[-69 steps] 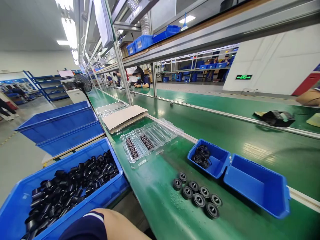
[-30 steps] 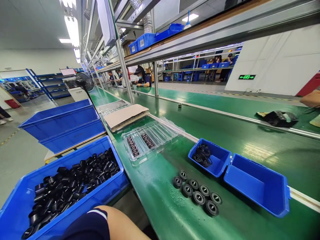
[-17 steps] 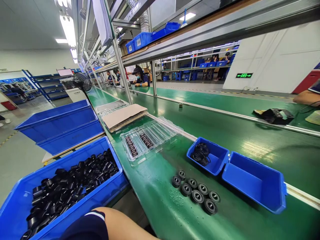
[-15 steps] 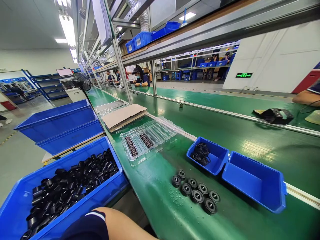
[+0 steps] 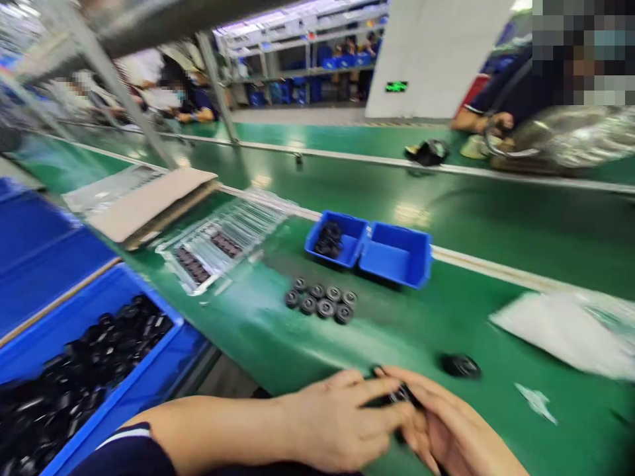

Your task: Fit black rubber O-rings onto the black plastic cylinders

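At the lower middle, my left hand reaches in with its fingertips pressed on a small black part, ring-like in outline and blurred. My right hand curls around the same part from the other side. Fingers and motion smear hide much of its shape. Just beyond my right hand lies one loose black round part. Further off, several black ring-shaped parts with light centres stand grouped in two rows on the green work surface.
Two small blue bins sit behind the rows; the left one holds black cord-like pieces. A clear tray, cardboard, a big blue crate of black parts and a white bag surround the area. Another person's hand is across the bench.
The view has swung right and blurred. Both my hands now show, with a black part between them; before, only a forearm was visible. The loose round part and white bag came into view.
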{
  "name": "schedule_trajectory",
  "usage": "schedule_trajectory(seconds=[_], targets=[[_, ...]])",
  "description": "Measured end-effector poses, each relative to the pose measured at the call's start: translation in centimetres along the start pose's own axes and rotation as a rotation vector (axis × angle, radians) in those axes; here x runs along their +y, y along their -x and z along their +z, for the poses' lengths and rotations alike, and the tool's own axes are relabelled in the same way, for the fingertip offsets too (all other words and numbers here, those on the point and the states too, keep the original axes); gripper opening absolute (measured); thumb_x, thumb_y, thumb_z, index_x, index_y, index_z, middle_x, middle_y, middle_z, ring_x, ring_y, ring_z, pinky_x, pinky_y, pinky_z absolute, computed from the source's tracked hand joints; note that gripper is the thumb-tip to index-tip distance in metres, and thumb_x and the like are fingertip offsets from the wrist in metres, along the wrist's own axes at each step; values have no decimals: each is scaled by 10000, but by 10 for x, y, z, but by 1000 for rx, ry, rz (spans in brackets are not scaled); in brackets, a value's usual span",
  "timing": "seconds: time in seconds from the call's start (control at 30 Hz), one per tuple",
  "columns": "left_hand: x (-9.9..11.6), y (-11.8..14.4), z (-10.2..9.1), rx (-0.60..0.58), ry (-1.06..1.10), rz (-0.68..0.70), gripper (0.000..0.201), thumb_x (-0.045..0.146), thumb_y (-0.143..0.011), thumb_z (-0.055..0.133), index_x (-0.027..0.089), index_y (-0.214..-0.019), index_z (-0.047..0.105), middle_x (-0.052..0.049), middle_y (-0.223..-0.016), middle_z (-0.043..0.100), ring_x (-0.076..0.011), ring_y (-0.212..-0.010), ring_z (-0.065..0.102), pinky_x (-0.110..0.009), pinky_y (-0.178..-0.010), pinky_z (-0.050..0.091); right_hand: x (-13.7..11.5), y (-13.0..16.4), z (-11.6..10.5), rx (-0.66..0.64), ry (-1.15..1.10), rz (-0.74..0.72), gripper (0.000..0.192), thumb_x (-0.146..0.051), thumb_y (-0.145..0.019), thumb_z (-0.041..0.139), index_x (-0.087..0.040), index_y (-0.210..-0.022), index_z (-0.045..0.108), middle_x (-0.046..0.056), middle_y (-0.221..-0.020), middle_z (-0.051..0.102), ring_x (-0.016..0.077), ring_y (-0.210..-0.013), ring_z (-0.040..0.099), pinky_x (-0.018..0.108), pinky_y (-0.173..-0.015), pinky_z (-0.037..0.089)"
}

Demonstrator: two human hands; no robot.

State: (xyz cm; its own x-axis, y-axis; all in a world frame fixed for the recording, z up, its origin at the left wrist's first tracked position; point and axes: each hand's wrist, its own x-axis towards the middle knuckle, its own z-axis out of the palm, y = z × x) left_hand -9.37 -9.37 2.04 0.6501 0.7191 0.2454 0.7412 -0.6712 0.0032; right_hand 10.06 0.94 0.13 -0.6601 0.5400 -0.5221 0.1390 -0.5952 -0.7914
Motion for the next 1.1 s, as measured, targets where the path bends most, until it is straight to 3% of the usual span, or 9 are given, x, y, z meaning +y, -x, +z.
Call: schedule_trajectory(seconds=[0.1,0.2,0.33,0.67,0.87,1.1], targets=[[4,4,8,41,50,-39,218,207,-961,462,171,-976,676,-42,-1512,405,-321,-1439,244,-357,-909,399,-9,10,11,-26,-117,-1,380,-391,-887,613,-144,-1174,652,42,-611,632,134,-531,587,188,-398,412],[6,9,12,56,62,-43,217,203,-971,457,182,-1047,659,-30,-1529,384,-249,-1427,282,-331,-943,348,-17,12,15,-34,-127,5,380,-379,-876,630,-110,-1143,652,35,-577,625,126,-528,596,155,-388,406],[5,10,12,28,52,12,224,215,-978,445,196,-1052,656,-23,-1533,378,-192,-1414,303,-340,-1021,299,-18,12,11,-36,-91,16,374,-400,-834,687,-108,-1067,662,11,-567,607,106,-496,589,128,-363,389],[-14,4,1,-69,72,166,254,190,-974,415,203,-1024,664,1,-1510,415,-160,-1385,333,-366,-1094,273,-19,10,8,-33,51,75,396,-438,-793,710,-101,-985,630,15,-487,623,82,-374,535,111,-321,330],[-13,2,0,-103,99,165,240,211,-974,421,193,-995,659,-7,-1513,409,-208,-1417,278,-410,-1114,218,-18,10,7,-36,20,92,392,-442,-785,712,-90,-949,656,11,-454,609,63,-330,485,114,-318,336],[-13,3,3,-75,125,147,223,204,-969,439,190,-975,662,-12,-1518,402,-221,-1422,278,-422,-1127,184,-14,9,4,-33,-59,65,398,-425,-811,690,-81,-1012,695,19,-487,613,89,-399,541,143,-363,399]])
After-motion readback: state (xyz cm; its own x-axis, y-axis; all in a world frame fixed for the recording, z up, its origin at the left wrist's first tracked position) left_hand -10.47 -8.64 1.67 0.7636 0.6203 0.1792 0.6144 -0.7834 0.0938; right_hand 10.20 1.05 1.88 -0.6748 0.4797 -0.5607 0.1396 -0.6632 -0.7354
